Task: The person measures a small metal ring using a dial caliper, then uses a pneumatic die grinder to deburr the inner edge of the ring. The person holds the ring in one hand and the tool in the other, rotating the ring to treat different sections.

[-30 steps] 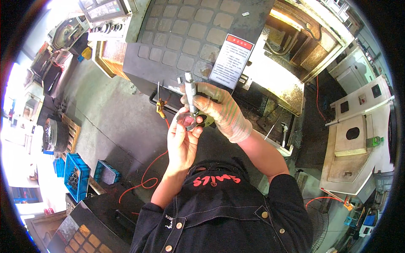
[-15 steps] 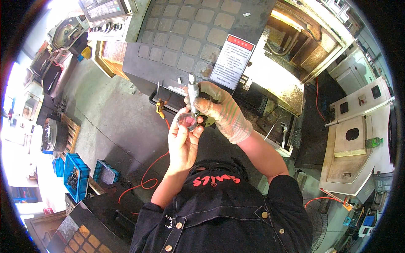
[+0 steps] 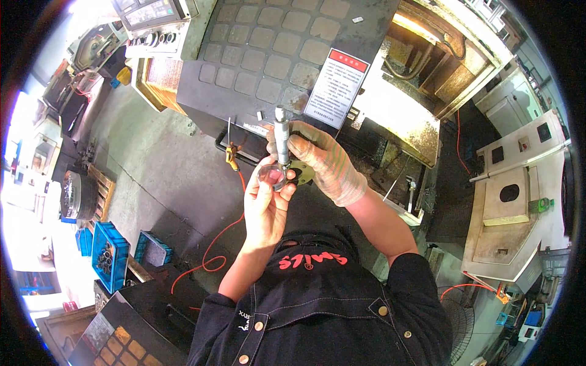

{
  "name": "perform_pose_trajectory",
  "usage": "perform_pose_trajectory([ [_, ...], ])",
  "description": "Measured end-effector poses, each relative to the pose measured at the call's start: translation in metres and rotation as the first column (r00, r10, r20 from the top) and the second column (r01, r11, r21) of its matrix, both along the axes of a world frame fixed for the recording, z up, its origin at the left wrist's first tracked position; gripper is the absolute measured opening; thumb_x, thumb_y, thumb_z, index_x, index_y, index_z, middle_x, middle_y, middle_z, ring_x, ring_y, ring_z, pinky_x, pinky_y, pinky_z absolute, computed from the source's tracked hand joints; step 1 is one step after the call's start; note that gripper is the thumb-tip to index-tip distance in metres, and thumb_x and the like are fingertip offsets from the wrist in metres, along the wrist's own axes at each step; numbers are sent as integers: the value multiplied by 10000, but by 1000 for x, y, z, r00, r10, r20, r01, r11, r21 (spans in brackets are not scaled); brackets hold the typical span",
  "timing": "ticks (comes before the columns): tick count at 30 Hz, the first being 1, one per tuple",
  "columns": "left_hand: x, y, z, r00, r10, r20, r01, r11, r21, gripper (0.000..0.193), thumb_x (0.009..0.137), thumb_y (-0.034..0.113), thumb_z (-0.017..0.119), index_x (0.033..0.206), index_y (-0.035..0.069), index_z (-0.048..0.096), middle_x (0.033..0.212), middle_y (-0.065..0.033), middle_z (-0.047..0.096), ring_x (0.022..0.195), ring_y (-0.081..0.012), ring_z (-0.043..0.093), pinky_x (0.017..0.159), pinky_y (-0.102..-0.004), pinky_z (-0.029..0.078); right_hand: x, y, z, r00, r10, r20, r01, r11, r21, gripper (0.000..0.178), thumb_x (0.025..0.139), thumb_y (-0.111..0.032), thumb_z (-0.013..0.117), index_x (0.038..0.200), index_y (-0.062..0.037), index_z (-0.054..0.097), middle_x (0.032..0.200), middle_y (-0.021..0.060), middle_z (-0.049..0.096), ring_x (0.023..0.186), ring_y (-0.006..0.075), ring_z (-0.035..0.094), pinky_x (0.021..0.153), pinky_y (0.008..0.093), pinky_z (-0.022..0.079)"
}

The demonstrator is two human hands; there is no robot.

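Note:
My bare left hand (image 3: 267, 204) pinches a small metal ring (image 3: 272, 176) between thumb and fingertips. In my right hand (image 3: 329, 161), which wears a dirty striped work glove, is a micrometer (image 3: 281, 135), its silver barrel standing up above the fingers. The micrometer's greenish frame (image 3: 303, 172) shows below the glove, beside the ring. The lower end of the barrel meets the ring's far right edge; whether the measuring faces touch its wall is too small to tell. Both hands are close together in front of my chest.
A machine's dark padded cover (image 3: 253, 61) spans the far side, with a printed sheet (image 3: 337, 88) on it. A yellow air gun (image 3: 232, 157) hangs there on an orange hose (image 3: 215, 244). Blue crates (image 3: 110, 256) stand at left, one holding several rings. A machine opening (image 3: 421, 73) lies far right.
The gloved fingers have shifted slightly around the micrometer, showing more of its barrel and greenish frame. The ring and my left hand have barely moved.

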State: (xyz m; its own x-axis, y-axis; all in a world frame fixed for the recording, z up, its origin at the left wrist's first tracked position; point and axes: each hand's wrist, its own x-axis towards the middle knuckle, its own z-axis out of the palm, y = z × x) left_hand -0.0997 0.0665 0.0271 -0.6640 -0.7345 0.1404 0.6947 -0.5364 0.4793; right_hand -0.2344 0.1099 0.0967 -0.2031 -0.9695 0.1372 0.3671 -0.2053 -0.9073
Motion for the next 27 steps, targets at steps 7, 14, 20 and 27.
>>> perform_pose_trajectory([
  [7, 1, -1, -2, 1000, -8, 0, 8, 1000, 1, 482, 859, 222, 649, 1250, 0, 475, 1016, -58, 613, 981, -245, 592, 771, -302, 537, 0, -1, 1, 997, 0, -80, 1, 1000, 7, 344, 939, -301, 518, 1164, -45, 565, 980, 11, 614, 865, 75, 560, 725, 208, 465],
  [14, 4, 0, -3, 1000, -12, 17, 12, 1000, -13, 514, 840, 270, 673, 1229, -3, 478, 1040, -71, 594, 1010, -251, 570, 785, -294, 526, 0, -1, -1, 999, 45, -7, -45, 999, -11, 341, 934, -301, 532, 1154, -42, 563, 990, 18, 612, 860, 82, 562, 715, 209, 465],
  [20, 4, 1, -1, 1000, -28, 10, 28, 1000, 5, 514, 848, 275, 662, 1239, 3, 470, 1035, -72, 594, 1012, -251, 569, 788, -301, 528, -5, -1, -4, 994, 92, 54, -91, 995, -30, 332, 914, -281, 575, 1148, -47, 549, 1006, 21, 607, 887, 95, 564, 755, 233, 470],
  [27, 3, 0, -4, 1000, -20, 17, 21, 1000, -22, 502, 857, 257, 653, 1249, 7, 464, 1047, -80, 595, 1015, -256, 573, 792, -302, 529, -4, 1, 1, 995, 60, 73, -61, 998, 8, 367, 882, -302, 621, 1144, -56, 546, 991, 20, 602, 889, 94, 562, 765, 235, 465],
])
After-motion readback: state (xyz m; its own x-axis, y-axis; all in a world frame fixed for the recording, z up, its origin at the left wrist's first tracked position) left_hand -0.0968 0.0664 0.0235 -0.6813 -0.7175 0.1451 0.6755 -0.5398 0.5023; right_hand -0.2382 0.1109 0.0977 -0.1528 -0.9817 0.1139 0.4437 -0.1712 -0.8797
